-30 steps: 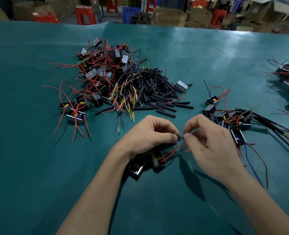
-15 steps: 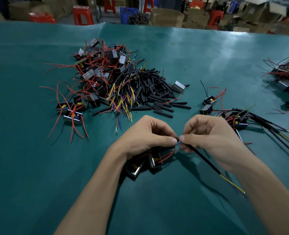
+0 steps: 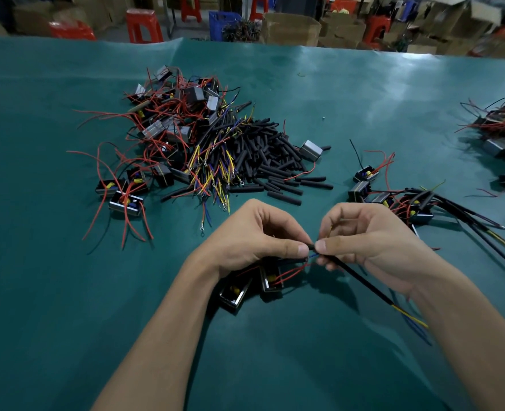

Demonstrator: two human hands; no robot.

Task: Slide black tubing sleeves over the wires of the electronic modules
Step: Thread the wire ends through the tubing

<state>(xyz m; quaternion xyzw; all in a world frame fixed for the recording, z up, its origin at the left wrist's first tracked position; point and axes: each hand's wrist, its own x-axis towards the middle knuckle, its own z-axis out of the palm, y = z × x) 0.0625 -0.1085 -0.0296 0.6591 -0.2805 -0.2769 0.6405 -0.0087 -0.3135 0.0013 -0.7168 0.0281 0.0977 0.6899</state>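
I saw my left hand and right hand pinching one black sleeve, already over its wires. Sleeved modules lay right; I judged most unfinished: unsleeved modules and loose sleeves remained piled.

A long black sleeve runs slantwise from between the hands down to the right, with yellow and blue wires sticking out of its lower end. Two small black modules with red leads lie on the counter under the left hand. Short black sleeves lie heaped farther back, beside a tangle of unsleeved modules with red wires. Sleeved modules lie to the right.
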